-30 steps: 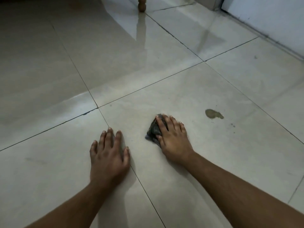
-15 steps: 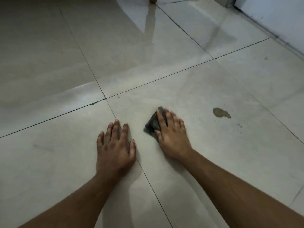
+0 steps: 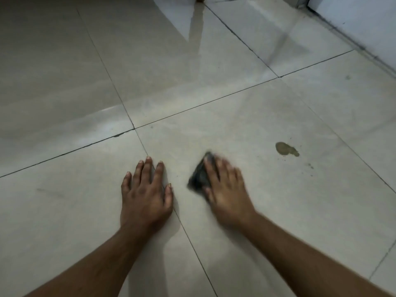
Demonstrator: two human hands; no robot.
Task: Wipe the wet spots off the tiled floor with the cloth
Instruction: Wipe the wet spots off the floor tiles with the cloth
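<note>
Two hands are seen: a left hand (image 3: 145,196) and a right hand (image 3: 227,189). One cloth (image 3: 200,175) and one brownish wet spot (image 3: 286,149) are counted.

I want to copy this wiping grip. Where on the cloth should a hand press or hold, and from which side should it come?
Come from above and from the near side, as the right hand does now. The cloth lies bunched flat on the floor, so a flat palm with straight fingers over its near right part probably suits it best. Its far left edge sticks out. The hand is blurred, so the thumb's hold is unclear.
</note>
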